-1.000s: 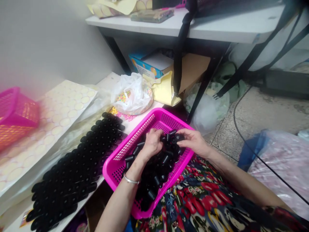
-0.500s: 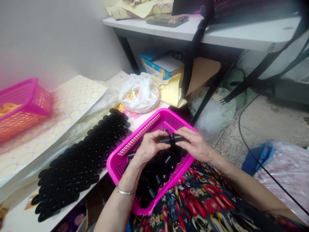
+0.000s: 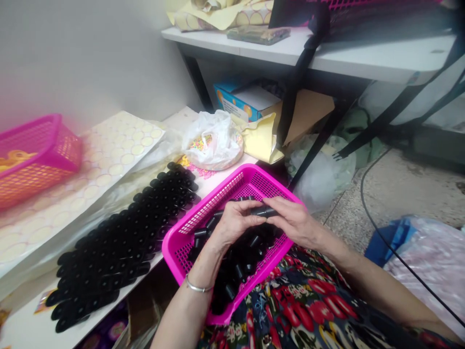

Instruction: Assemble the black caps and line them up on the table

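Above the pink plastic basket (image 3: 173, 242), my left hand (image 3: 236, 220) and my right hand (image 3: 292, 218) meet, each closed around one end of a black tube-like piece (image 3: 262, 212). Thumbs and fingers pinch it from both sides, and the two halves look joined in a line. Below, many loose black cylindrical pieces (image 3: 232, 271) fill the basket, which rests near my lap. To the left, rows of flat black parts with rounded ends (image 3: 127, 237) lie side by side on the white table (image 3: 29, 327).
A white plastic bag (image 3: 212, 138) with tiny coloured beads sits behind the basket. Another pink basket (image 3: 67, 150) holding yellow pieces stands far left. Beyond are a white shelf table (image 3: 348, 60), a blue box (image 3: 236, 104) beneath it, and a black cable (image 3: 378, 218) on the right.
Both hands have brought the two black pieces together; the gap between them has closed. My left hand has shifted slightly right. The camera view has moved a little.
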A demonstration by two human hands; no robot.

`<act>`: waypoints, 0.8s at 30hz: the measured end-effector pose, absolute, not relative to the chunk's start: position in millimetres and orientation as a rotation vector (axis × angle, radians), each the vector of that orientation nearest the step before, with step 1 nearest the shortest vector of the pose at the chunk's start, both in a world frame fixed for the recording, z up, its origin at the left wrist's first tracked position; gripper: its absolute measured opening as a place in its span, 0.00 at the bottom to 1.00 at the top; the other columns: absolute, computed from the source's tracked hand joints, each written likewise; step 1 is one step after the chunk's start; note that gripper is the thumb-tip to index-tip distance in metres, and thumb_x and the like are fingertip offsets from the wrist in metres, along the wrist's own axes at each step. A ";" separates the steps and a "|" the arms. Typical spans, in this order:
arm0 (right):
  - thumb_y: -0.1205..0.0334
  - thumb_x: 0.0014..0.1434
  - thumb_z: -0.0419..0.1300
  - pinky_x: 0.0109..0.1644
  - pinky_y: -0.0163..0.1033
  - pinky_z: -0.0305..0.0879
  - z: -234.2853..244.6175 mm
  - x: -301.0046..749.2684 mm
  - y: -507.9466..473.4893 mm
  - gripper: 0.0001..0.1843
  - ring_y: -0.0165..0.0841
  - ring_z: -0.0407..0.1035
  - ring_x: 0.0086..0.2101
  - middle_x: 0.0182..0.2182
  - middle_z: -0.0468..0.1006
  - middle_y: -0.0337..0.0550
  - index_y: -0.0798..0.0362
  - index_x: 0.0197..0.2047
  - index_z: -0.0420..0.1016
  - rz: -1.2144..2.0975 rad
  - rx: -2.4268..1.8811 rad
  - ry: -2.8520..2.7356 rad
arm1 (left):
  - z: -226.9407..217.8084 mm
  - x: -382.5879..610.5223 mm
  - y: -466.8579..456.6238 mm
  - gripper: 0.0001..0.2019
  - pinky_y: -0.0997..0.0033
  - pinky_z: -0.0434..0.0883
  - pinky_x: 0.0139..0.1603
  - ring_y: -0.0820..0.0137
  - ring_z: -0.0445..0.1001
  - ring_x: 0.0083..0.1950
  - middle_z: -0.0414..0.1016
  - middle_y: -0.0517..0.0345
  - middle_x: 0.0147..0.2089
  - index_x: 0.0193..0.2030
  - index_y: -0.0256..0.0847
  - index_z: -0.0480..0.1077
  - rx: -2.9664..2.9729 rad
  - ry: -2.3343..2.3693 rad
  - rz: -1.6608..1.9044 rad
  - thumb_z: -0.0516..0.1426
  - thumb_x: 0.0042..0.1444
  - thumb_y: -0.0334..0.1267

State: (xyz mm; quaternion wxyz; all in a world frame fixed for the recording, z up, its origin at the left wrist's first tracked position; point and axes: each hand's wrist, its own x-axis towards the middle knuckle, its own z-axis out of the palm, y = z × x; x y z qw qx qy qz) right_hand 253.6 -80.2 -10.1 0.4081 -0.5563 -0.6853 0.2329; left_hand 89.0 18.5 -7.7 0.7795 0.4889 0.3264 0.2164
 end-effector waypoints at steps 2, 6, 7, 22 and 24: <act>0.61 0.61 0.56 0.60 0.50 0.63 -14.2 249.6 -79.8 0.30 0.42 0.65 0.55 0.56 0.70 0.51 0.49 0.66 0.55 0.528 -1.437 -1.699 | -9.7 94.2 17.2 0.20 0.69 0.72 0.40 0.69 0.76 0.35 0.80 0.54 0.35 0.39 0.35 0.78 0.973 0.673 0.522 0.70 0.34 0.29; 0.57 0.59 0.58 0.64 0.55 0.56 -15.7 234.8 -77.6 0.45 0.46 0.51 0.63 0.66 0.53 0.56 0.52 0.71 0.34 0.500 -1.483 -1.802 | -12.5 100.3 13.4 0.14 0.75 0.71 0.36 0.75 0.75 0.30 0.79 0.56 0.30 0.34 0.34 0.77 0.831 0.740 0.690 0.69 0.36 0.30; 0.57 0.59 0.59 0.64 0.56 0.55 -15.7 230.6 -76.8 0.48 0.47 0.47 0.65 0.67 0.48 0.58 0.53 0.71 0.30 0.484 -1.502 -1.843 | -13.0 100.1 11.7 0.13 0.76 0.70 0.37 0.75 0.75 0.30 0.79 0.56 0.31 0.33 0.34 0.77 0.790 0.764 0.736 0.69 0.37 0.30; 0.69 0.58 0.53 0.54 0.46 0.64 22.1 192.0 50.4 0.25 0.39 0.68 0.49 0.49 0.74 0.50 0.54 0.59 0.64 0.589 -1.272 -1.847 | 3.5 47.9 4.6 0.16 0.71 0.69 0.44 0.68 0.73 0.46 0.75 0.53 0.47 0.44 0.41 0.75 0.641 0.813 1.055 0.65 0.46 0.35; 0.70 0.54 0.55 0.49 0.42 0.65 20.0 182.4 86.2 0.25 0.38 0.69 0.45 0.45 0.76 0.48 0.54 0.56 0.67 0.625 -1.295 -1.956 | -2.7 41.0 2.3 0.12 0.73 0.68 0.40 0.71 0.73 0.39 0.77 0.53 0.40 0.38 0.38 0.77 0.701 0.940 1.020 0.66 0.44 0.34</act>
